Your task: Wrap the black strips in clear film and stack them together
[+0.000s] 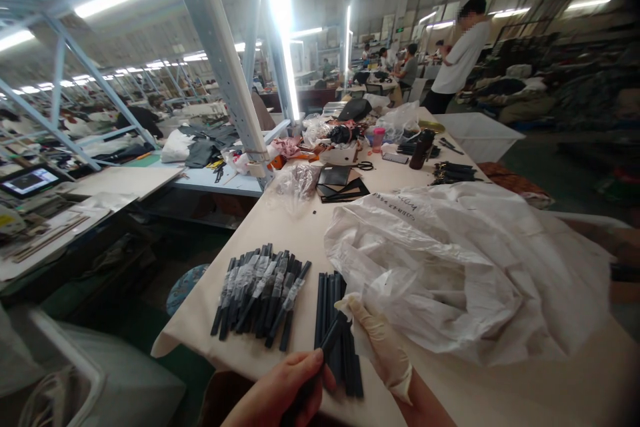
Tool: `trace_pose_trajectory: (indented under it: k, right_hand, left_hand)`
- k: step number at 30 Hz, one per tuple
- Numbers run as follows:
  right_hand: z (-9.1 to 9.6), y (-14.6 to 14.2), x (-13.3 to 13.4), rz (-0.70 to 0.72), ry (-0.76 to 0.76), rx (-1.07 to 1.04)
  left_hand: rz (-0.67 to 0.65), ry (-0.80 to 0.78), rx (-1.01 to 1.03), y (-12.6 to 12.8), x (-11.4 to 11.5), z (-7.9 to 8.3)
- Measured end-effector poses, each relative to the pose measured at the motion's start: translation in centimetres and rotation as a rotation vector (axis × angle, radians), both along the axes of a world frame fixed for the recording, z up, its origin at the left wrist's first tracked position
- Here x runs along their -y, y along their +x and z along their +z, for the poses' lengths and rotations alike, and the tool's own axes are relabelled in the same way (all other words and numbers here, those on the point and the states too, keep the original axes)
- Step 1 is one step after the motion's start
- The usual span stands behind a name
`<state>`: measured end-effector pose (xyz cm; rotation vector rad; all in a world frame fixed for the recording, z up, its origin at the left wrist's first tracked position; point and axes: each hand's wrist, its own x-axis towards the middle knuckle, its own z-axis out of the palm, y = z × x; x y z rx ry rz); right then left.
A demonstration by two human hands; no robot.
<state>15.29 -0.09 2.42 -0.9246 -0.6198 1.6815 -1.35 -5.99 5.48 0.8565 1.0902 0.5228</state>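
Observation:
My bare left hand point(287, 383) is closed round the lower part of a dark strip point(331, 340), thumb on top. My right hand point(377, 340) wears a pale thin glove, its fingers pinched at the strip's upper end with a bit of white material there. Beneath the hands lies a pile of loose dark strips point(326, 297), partly hidden by them. To the left, several bundles of dark strips point(263, 290) lie side by side, wrapped round the middle in clear plastic.
A large crumpled white plastic bag point(450, 267) covers the table's right side. Farther back are dark flat pieces point(343, 180), scissors point(366, 165), a dark bottle point(423, 149) and a pink cup point(378, 139). A grey bin point(115, 360) stands lower left. A person point(463, 57) stands beyond.

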Motion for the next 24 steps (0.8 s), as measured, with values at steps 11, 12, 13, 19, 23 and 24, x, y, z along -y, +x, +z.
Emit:
trace_pose_trajectory:
  k: [11, 12, 13, 19, 23, 24]
  right_hand:
    - [0.0, 0.6, -0.3, 0.105, -0.029, -0.003]
    - [0.0, 0.5, -0.2, 0.119, -0.006, 0.009]
    - [0.1, 0.2, 0.1, 0.136, 0.012, 0.026]
    - [-0.4, -1.2, 1.2, 0.251, 0.056, 0.213]
    - [-0.5, -1.3, 0.8, 0.064, 0.136, 0.32]
    - [-0.4, -1.5, 0.8, 0.052, 0.136, 0.304]
  left_hand:
    - [-0.023, -0.052, 0.06, -0.4, -0.4, -0.2]
    - [-0.017, -0.04, 0.041, -0.4, -0.5, -0.2]
    - [-0.013, -0.026, 0.02, -0.3, -0.7, -0.2]
    - [0.057, 0.096, -0.128, 0.3, -1.2, -0.9]
    - [0.144, 0.214, -0.29, 0.2, -1.4, -2.3]
    - [0.201, 0.26, -0.31, 0.2, -1.5, -2.6]
